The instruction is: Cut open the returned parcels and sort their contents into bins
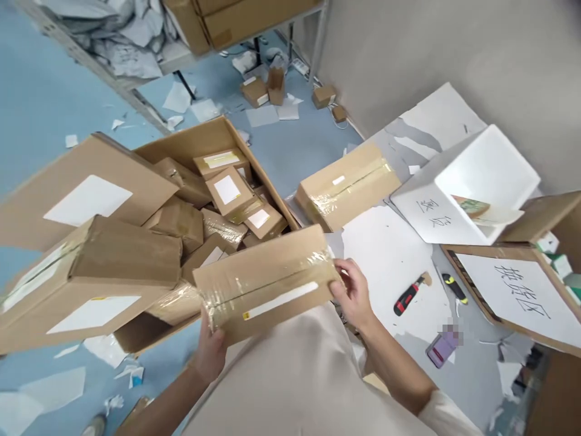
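A long taped cardboard box with a white label strip is held level in front of my body. My left hand grips its near left end, and my right hand grips its right end with the thumb on top. Beyond it and to the left stands a large open carton filled with several small taped boxes. Two big labelled boxes rest against that carton's left side. To the right, another long taped box lies on the grey table.
On the table lie a red-black cutter, a yellow-black cutter and a phone. A white foam box and a carton with a handwritten sign stand at right. Paper scraps litter the blue floor; a metal shelf stands behind.
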A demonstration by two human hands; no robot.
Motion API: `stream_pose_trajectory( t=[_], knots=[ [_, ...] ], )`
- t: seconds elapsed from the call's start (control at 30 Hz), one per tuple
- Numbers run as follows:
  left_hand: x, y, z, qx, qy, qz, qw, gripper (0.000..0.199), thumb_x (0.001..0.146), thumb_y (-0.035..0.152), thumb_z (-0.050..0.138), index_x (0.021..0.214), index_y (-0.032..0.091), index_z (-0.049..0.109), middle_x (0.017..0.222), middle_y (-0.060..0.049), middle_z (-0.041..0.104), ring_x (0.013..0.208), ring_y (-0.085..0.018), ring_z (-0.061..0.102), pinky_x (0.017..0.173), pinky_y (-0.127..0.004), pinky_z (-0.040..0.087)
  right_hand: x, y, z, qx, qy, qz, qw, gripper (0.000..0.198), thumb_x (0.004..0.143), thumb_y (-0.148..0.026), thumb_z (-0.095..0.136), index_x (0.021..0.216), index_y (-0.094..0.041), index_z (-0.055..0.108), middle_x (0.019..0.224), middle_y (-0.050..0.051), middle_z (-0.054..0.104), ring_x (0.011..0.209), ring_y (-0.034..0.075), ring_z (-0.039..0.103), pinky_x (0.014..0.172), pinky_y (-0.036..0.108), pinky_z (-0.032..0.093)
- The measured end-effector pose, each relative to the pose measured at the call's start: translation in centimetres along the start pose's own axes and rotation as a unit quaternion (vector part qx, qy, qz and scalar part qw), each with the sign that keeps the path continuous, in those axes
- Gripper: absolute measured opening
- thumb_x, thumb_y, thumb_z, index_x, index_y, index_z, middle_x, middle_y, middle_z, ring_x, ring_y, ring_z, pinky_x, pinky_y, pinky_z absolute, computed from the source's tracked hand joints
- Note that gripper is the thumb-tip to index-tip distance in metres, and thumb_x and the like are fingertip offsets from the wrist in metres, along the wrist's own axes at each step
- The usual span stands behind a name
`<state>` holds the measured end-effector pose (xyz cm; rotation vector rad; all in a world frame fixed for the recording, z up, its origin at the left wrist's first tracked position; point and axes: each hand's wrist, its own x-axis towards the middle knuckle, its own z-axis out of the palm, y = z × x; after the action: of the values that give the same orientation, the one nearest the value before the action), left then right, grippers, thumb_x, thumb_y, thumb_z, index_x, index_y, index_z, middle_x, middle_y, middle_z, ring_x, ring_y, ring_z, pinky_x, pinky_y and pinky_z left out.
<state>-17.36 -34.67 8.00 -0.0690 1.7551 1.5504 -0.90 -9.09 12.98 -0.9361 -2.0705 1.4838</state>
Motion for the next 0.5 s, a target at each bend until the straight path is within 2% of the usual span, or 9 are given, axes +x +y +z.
stream_pose_trajectory(
  t=[0.1,0.13,0.2,0.27,0.33,0.43,0.5],
  knots=[
    [0.3,1.2,3.5,0.068,-0.159,0.016,0.985,0.075,0.076,0.052,0.063,0.141,0.028,0.034,0.132,-0.008,0.053,0.131,-0.031,0.039,0.113,-0.050,0.027,-3.3,1.1,-4.7,-0.029,0.089,0.016,0.996,0.027,0.088,-0.037,0.052,0.111,-0.024,0.059,0.101,0.006,0.057,0.095,0.020,0.054,0.079,0.034,0.047],
    [0.5,1.7,5.2,0.099,-0.232,0.032,0.967,0.075,0.079,0.050,0.060,0.143,0.026,0.030,0.137,-0.009,0.049,0.134,-0.031,0.034,0.115,-0.050,0.023,-4.0,1.8,-6.3,-0.038,0.115,0.026,0.992,0.026,0.089,-0.036,0.051,0.109,-0.024,0.060,0.106,0.007,0.057,0.100,0.021,0.054,0.084,0.036,0.046],
    [0.9,2.2,9.1,0.153,-0.371,0.063,0.914,0.075,0.086,0.047,0.053,0.148,0.024,0.018,0.146,-0.010,0.039,0.138,-0.029,0.028,0.115,-0.049,0.020,-4.5,3.8,-9.8,-0.049,0.155,0.047,0.986,0.026,0.089,-0.037,0.050,0.107,-0.023,0.063,0.110,0.007,0.060,0.105,0.022,0.054,0.090,0.038,0.044],
    [1.3,2.1,13.3,0.177,-0.450,0.078,0.872,0.075,0.089,0.043,0.049,0.149,0.023,0.009,0.148,-0.012,0.034,0.138,-0.028,0.029,0.115,-0.048,0.022,-4.0,6.3,-13.2,-0.044,0.184,0.067,0.980,0.028,0.089,-0.040,0.050,0.106,-0.023,0.065,0.109,0.008,0.062,0.105,0.023,0.056,0.091,0.040,0.043],
    [1.7,1.2,17.4,0.170,-0.455,0.087,0.870,0.077,0.088,0.041,0.051,0.149,0.020,0.009,0.146,-0.014,0.037,0.137,-0.028,0.032,0.114,-0.048,0.025,-2.4,8.9,-16.3,-0.034,0.198,0.077,0.977,0.033,0.088,-0.045,0.051,0.104,-0.021,0.067,0.109,0.008,0.064,0.104,0.024,0.058,0.091,0.042,0.044],
    [2.7,-0.5,22.8,0.148,-0.402,0.106,0.897,0.078,0.081,0.041,0.060,0.146,0.019,0.021,0.139,-0.015,0.045,0.136,-0.029,0.032,0.113,-0.049,0.025,1.5,12.4,-19.8,-0.033,0.199,0.079,0.976,0.042,0.084,-0.053,0.051,0.102,-0.020,0.069,0.106,0.009,0.067,0.101,0.025,0.060,0.088,0.042,0.046],
    [3.4,-1.4,25.6,0.148,-0.374,0.105,0.909,0.075,0.078,0.039,0.064,0.142,0.020,0.029,0.137,-0.015,0.045,0.136,-0.030,0.033,0.114,-0.048,0.025,4.4,14.3,-21.4,-0.061,0.201,0.069,0.975,0.046,0.084,-0.057,0.049,0.100,-0.019,0.071,0.100,0.009,0.069,0.095,0.025,0.062,0.084,0.042,0.048]
  ],
)
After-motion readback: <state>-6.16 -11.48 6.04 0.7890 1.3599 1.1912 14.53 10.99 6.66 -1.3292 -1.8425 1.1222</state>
